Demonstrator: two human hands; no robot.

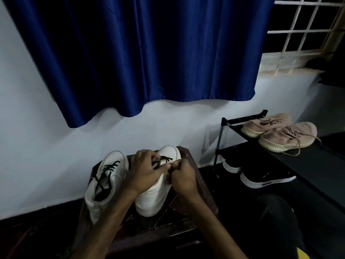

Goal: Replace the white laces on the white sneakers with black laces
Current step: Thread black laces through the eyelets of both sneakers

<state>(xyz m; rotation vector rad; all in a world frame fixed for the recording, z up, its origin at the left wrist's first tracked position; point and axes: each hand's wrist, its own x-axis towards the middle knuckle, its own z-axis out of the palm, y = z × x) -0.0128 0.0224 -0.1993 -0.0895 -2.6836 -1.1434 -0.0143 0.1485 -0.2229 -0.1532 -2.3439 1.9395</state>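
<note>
Two white sneakers stand on a dark brown stool (201, 191). The left sneaker (104, 186) carries a black lace (109, 170) through its eyelets. Over the right sneaker (155, 195), toe pointing away from me, both my hands work at a black lace (165, 159). My left hand (144, 170) lies on the tongue area with fingers curled, pinching the lace. My right hand (182, 174) is curled at the shoe's right side, pinching the lace near the eyelets. The hands hide most of the lacing. No white laces show.
A black shoe rack (317, 165) stands to the right with a pair of pink sneakers (285, 135) on top and black sneakers with white soles (267, 179) below. A blue curtain (140, 53) hangs on the white wall behind. A barred window (306, 28) is at upper right.
</note>
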